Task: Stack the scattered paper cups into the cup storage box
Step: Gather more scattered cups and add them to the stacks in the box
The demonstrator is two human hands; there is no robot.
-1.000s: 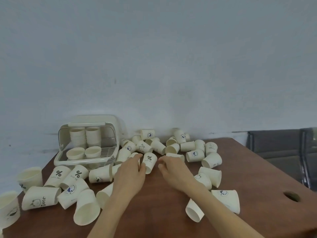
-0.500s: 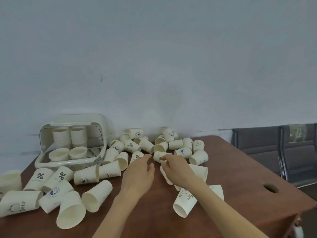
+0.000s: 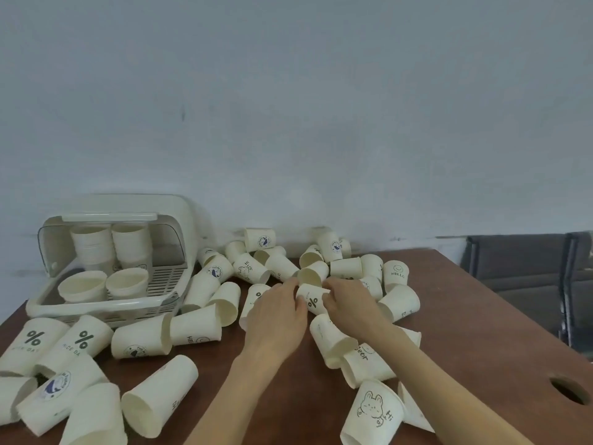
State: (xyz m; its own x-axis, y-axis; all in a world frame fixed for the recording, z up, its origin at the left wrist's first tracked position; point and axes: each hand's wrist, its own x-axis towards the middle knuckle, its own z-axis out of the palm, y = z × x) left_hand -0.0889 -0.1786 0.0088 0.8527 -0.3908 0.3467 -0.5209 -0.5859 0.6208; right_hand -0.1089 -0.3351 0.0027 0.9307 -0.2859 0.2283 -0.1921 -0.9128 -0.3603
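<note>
Head view: both hands meet over the middle of the brown worktop (image 3: 465, 316), around one paper cup with a "%" mark (image 3: 312, 302). The left hand (image 3: 277, 319) curls its fingers against the cup's left side; the right hand (image 3: 351, 305) pinches the cup's right side between thumb and fingers. The cup lies tilted between them, its mouth facing away.

Many more cups lie scattered on their sides across the worktop. A cluster sits behind the hands near the wall (image 3: 288, 123), among them a "HELLO" cup (image 3: 396, 273) standing mouth down. Another cup (image 3: 333, 343) lies just below the right hand, touching the wrist. A bunny cup (image 3: 373, 412) lies under the right forearm near the front edge. Two "%" cups (image 3: 57, 342) lie at the left, in front of the box.

The box (image 3: 106, 303) stands at the back left with its clear lid raised. Inside are two tall stacks at the back and two short stacks in front.

A round hole (image 3: 569, 390) shows in the worktop at the right. Dark chairs (image 3: 529, 271) stand beyond it.
</note>
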